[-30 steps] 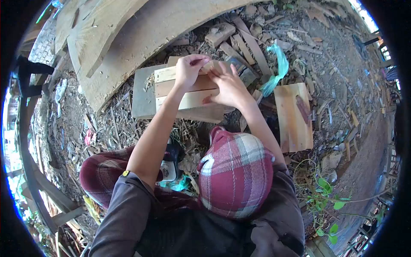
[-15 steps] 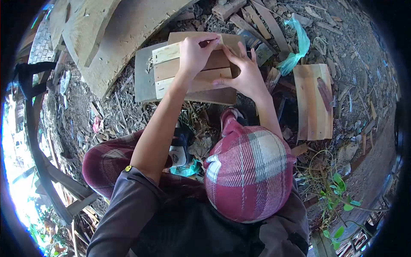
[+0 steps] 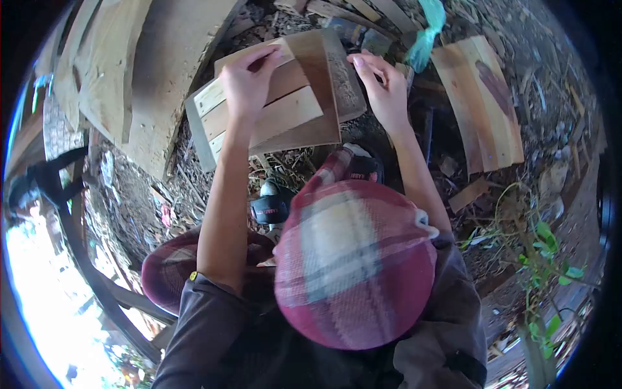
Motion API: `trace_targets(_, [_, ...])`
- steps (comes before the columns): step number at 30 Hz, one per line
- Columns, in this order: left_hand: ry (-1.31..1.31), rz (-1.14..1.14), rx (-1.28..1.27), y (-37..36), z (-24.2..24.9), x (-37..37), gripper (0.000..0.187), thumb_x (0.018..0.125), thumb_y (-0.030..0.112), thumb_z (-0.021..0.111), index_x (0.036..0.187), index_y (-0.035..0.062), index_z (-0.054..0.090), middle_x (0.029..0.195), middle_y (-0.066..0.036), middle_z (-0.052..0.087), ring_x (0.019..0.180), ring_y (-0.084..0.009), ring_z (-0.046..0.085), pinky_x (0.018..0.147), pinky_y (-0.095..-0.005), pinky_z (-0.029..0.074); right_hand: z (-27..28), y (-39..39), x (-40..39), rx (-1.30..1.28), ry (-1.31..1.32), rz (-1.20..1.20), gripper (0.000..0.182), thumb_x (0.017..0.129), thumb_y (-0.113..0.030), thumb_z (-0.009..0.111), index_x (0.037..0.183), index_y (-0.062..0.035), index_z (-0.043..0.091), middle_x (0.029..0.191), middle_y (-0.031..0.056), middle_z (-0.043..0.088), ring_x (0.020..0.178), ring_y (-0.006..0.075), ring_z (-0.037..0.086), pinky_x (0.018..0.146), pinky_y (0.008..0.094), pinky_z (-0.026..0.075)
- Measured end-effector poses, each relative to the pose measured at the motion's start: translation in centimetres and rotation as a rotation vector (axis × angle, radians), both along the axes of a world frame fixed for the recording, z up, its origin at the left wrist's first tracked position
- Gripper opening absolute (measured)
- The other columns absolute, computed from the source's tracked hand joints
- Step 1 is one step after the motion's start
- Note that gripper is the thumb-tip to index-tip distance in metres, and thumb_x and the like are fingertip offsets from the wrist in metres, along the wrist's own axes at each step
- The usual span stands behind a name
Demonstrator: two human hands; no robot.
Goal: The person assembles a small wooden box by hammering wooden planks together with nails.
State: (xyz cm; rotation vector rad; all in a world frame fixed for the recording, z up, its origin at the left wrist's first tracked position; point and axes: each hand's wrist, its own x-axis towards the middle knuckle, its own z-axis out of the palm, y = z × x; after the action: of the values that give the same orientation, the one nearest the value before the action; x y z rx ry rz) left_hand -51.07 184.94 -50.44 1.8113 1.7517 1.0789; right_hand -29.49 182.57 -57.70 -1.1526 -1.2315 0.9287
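Observation:
Pale wooden slats (image 3: 285, 117) lie side by side on a brown board (image 3: 327, 123), with a grey slab (image 3: 202, 139) showing at their left. Over the upper part of the slats is my left hand (image 3: 246, 84), its thumb and fingers pinched near the top slat's right end; whatever they hold is too small to make out. My right hand (image 3: 389, 94) is raised to the right of the board, apart from it. Its thumb and index finger come together at the tips, and anything between them cannot be made out. Small dark marks dot the left ends of the slats.
Another panel of joined slats (image 3: 476, 107) lies at the right, beside a green plastic strip (image 3: 426, 35). Large curved boards (image 3: 168, 71) lean at the upper left. Wood scraps and shavings cover the ground, and a leafy plant (image 3: 547, 240) stands at the lower right.
My right hand has lifted off the slats and moved away to the right. My left hand stays pinched over the top slat. The whole view has shifted and turned a little.

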Motion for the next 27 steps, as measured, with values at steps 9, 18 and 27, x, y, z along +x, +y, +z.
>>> trace_targets(9, [-0.107,0.032,-0.104,-0.2,0.5,1.1,0.017,0.083,0.005,0.068,0.099,-0.0017,0.07,0.089,-0.008,0.07,0.078,-0.0094,0.064,0.074,-0.0214,0.051,-2.1,-1.5,2.0,0.021,-0.121,-0.114,0.024,0.086,-0.025,0.064,0.09,-0.0019,0.068,0.085,0.0149,0.069,0.098,0.0316,0.064,0.104,0.043,0.036])
trace_targets(18, [-0.066,0.069,-0.122,0.0,0.2,0.7,0.02,0.085,0.008,0.067,0.103,-0.0005,0.069,0.095,-0.009,0.07,0.086,-0.0107,0.064,0.079,-0.0231,0.051,-5.7,-7.7,8.9,-0.069,-0.39,-0.238,0.017,0.085,-0.015,0.063,0.086,0.0016,0.066,0.083,0.0179,0.067,0.08,0.035,0.065,0.081,0.0382,0.05])
trace_targets(27, [-0.056,0.065,-0.103,-0.1,0.1,0.9,0.021,0.085,0.008,0.068,0.103,-0.0014,0.068,0.096,-0.01,0.07,0.086,-0.0115,0.065,0.081,-0.0232,0.051,-6.8,-12.4,11.3,-0.433,-0.453,-0.394,0.017,0.087,-0.016,0.06,0.086,0.0,0.066,0.08,0.0168,0.066,0.074,0.0322,0.065,0.067,0.0373,0.049])
